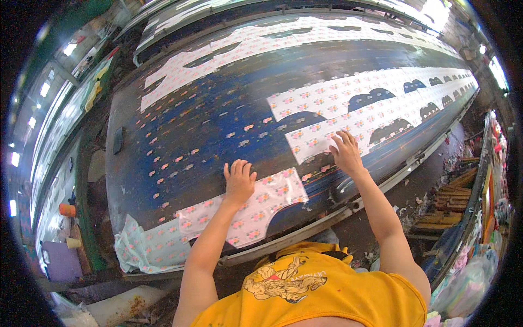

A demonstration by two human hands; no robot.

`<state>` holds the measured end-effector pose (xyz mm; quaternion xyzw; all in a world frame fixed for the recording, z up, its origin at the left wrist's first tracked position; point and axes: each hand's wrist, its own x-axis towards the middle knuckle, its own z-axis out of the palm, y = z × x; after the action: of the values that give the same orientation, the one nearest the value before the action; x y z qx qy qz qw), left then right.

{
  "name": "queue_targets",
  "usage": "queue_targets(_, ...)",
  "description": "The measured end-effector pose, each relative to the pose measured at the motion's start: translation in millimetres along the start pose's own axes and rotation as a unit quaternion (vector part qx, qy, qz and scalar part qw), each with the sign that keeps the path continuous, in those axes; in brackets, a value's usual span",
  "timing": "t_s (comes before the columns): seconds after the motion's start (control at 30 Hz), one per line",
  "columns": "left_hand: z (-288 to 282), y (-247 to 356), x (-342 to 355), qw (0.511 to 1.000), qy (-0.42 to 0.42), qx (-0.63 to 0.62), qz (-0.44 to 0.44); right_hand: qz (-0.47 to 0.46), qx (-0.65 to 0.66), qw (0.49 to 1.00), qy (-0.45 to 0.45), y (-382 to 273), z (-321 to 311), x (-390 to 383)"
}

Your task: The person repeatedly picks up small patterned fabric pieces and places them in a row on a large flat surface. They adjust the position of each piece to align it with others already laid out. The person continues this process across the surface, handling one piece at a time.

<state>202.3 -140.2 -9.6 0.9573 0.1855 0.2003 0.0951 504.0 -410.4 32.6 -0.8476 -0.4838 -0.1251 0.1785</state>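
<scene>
My left hand (238,182) rests with its fingers apart at the far edge of a white floral fabric piece (279,191), which has a curved cut-out on its near side. My right hand (347,154) reaches farther forward, fingers spread and slightly bent, their tips on another floral fabric piece (310,136). That piece lies flat on the long dark printing table (218,141), at the end of a row of similar pieces. Beneath the left forearm, the fabric meets a pale green floral sheet (147,248), crumpled at its left end. Neither hand visibly grips anything.
More floral cut pieces (190,62) run along the table's far side. Small print marks dot its dark blue surface. A metal rail (321,226) edges the near side. Wooden slats (455,193) and plastic-wrapped bundles (468,289) stand at right; an orange cup-like object (67,210) is at left.
</scene>
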Motion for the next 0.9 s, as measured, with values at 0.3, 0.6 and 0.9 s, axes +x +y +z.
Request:
queue_targets(0.3,86,122,143,0.997,0.044,-0.059,-0.025,-0.011,0.037,0.999,-0.003,183,0,38)
queue_targets(0.6,113,146,196,0.989,-0.033,-0.017,-0.144,-0.032,0.102,0.993,-0.052,302,9,97)
queue_targets(0.9,117,141,193,0.991,-0.042,-0.029,-0.125,-0.045,0.100,0.982,-0.157,310,5,122)
